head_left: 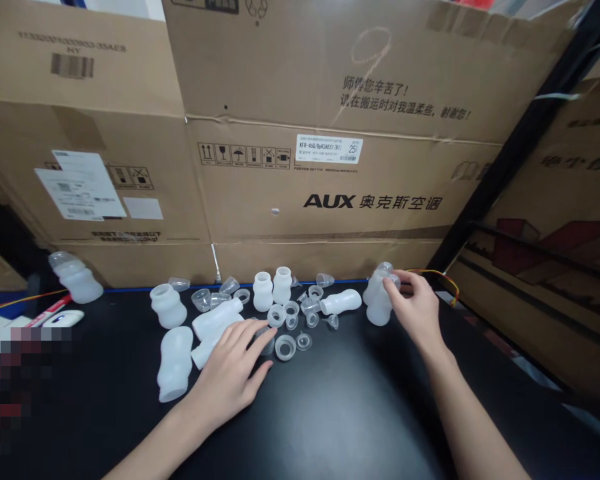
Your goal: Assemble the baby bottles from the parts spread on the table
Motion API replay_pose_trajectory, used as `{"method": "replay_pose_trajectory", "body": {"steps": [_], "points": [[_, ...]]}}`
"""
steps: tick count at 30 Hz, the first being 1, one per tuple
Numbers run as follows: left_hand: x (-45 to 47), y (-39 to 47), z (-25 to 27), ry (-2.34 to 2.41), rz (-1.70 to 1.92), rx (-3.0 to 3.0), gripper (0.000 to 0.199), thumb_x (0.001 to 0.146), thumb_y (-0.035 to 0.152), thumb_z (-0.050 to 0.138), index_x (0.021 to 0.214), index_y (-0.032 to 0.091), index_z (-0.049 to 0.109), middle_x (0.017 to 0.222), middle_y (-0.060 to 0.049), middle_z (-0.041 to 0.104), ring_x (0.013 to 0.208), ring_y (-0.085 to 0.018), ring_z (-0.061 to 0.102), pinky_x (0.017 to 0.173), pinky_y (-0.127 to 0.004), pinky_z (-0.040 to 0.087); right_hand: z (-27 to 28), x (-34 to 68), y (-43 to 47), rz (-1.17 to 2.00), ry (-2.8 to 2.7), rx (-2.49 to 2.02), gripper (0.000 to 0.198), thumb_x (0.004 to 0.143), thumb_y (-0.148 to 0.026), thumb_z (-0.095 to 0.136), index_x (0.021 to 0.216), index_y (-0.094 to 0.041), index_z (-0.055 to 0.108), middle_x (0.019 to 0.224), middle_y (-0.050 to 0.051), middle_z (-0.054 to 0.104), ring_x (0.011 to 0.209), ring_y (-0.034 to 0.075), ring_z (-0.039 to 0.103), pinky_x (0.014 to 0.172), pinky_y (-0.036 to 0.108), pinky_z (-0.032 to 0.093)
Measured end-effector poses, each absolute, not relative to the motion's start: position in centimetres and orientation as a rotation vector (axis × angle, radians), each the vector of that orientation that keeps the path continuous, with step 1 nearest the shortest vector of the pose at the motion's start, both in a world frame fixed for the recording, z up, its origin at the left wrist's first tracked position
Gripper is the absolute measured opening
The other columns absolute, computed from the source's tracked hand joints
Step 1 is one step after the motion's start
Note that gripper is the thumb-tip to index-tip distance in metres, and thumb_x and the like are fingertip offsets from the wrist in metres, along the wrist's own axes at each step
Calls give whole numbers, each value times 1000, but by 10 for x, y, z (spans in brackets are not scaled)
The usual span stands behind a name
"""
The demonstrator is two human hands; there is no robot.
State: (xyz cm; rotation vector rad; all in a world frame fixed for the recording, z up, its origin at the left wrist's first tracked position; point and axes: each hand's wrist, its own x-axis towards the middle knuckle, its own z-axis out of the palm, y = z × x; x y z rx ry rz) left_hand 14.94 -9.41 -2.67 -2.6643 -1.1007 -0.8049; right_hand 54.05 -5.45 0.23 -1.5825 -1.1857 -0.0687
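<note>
Right hand [416,308]: fingers clamped on the upright translucent bottle [380,297] at the right end of the clutter on the black worktop [340,400]. Keep it vertical. Left hand [233,373]: fingers apart, flat by the loose rings [285,347]; pinch one ring only.
</note>
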Motion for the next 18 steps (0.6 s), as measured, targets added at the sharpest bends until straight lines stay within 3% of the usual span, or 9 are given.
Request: {"method": "replay_pose_trajectory", "body": {"steps": [4, 8, 10, 14, 18], "points": [[146, -88, -29, -1159, -751, -2565, 45, 94, 18, 61, 138, 22, 59, 130, -10, 70, 126, -36, 59, 112, -62, 38, 0, 543, -52, -211, -1161, -1618, 44, 83, -40, 62, 119, -17, 68, 113, 15, 70, 90, 28, 69, 85, 45, 55], [143, -86, -25, -1160, -769, -2567, 37, 94, 17, 61, 130, 23, 63, 120, -7, 75, 123, -34, 62, 113, -61, 35, 5, 534, -55, -405, -1186, -1541, 37, 84, -36, 59, 114, -16, 68, 113, 16, 68, 105, 32, 65, 95, 48, 51], [142, -85, -24, -1166, -794, -2562, 34, 94, 19, 62, 127, 23, 65, 117, -7, 76, 122, -34, 63, 114, -61, 35, 9, 525, -59, -486, -1202, -1475, 29, 87, -35, 58, 107, -18, 70, 107, 14, 68, 101, 31, 64, 94, 46, 51], [143, -84, -25, -1192, -776, -2521, 37, 94, 22, 63, 131, 23, 64, 129, -11, 71, 128, -36, 59, 114, -64, 37, 8, 506, -65, -128, -1579, -1432, 23, 93, -31, 52, 101, -22, 71, 88, 7, 71, 70, 22, 63, 69, 34, 50], [146, -89, -25, -1163, -748, -2482, 53, 94, 24, 64, 146, 27, 56, 162, -15, 42, 147, -43, 39, 115, -69, 35, -10, 492, -66, 298, -2092, -1577, 32, 92, -25, 54, 117, -26, 73, 76, 2, 71, 67, 21, 65, 62, 30, 43]]}}
